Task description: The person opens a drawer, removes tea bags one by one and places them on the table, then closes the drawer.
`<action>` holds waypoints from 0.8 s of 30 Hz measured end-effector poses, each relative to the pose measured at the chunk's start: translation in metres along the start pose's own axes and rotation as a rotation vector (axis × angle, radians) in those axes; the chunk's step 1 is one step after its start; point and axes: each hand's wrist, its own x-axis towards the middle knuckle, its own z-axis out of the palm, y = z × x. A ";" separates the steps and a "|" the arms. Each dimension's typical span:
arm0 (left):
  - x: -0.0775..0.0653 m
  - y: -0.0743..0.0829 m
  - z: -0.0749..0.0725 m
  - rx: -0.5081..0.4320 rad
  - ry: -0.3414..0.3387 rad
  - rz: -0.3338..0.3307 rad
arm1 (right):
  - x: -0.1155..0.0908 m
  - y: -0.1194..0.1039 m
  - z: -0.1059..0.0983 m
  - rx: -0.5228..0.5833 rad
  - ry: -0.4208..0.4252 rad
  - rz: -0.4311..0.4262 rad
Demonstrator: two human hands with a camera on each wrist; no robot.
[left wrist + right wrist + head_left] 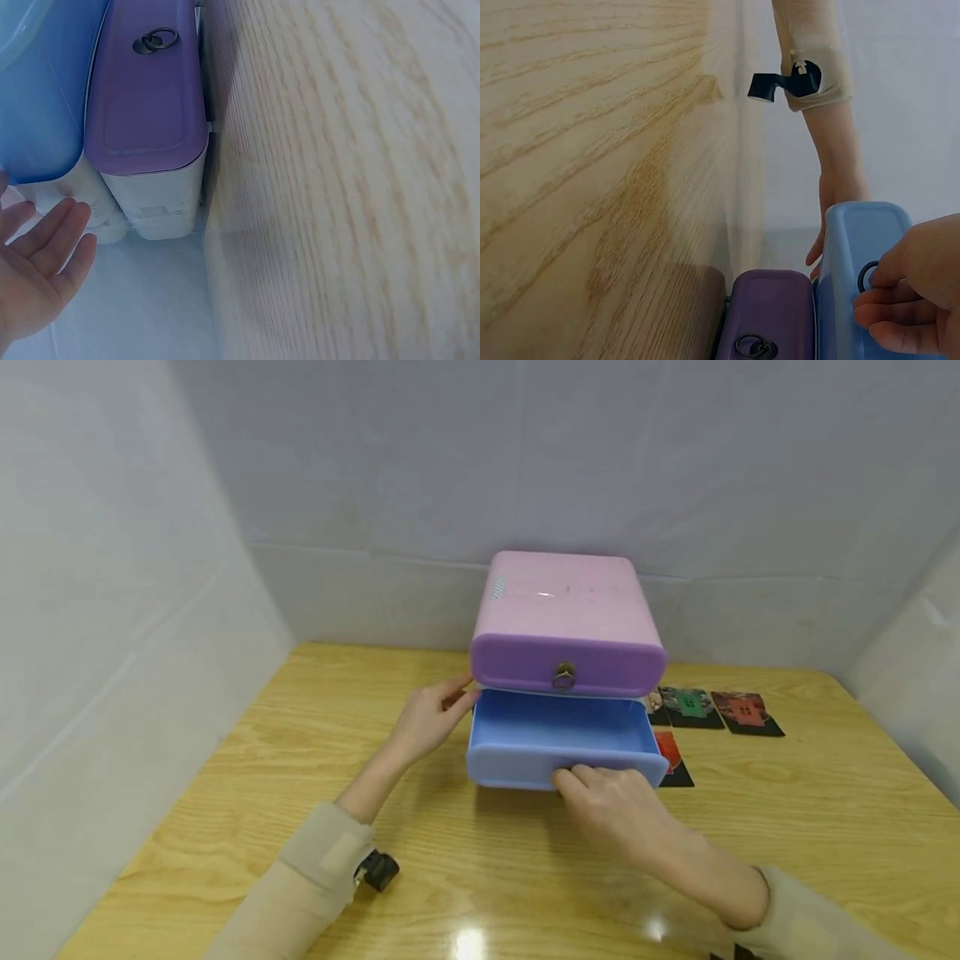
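A small drawer cabinet (562, 597) with a pale pink top stands on the table. Its blue drawer (506, 767) is pulled out below the shut purple top drawer (517, 662); the inside that shows holds nothing. My right hand (611, 802) pinches the dark ring pull (863, 277) on the blue front between thumb and fingers. On the cabinet's left side, my left hand (427, 718) rests with fingers extended, beside the open drawer. Both wrist views show a lower purple drawer (146, 97) with its own ring, closed beneath the blue one.
To the cabinet's right lie several dark cards: one with green (692, 707), one with red (748, 713), another red one (675, 760) partly behind the blue drawer. The wooden table (262, 777) is bounded by pale cloth walls (420, 485) at the back and sides.
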 end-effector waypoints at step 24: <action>-0.001 0.001 -0.001 -0.003 -0.010 -0.012 | 0.001 0.012 0.011 0.032 0.022 -0.004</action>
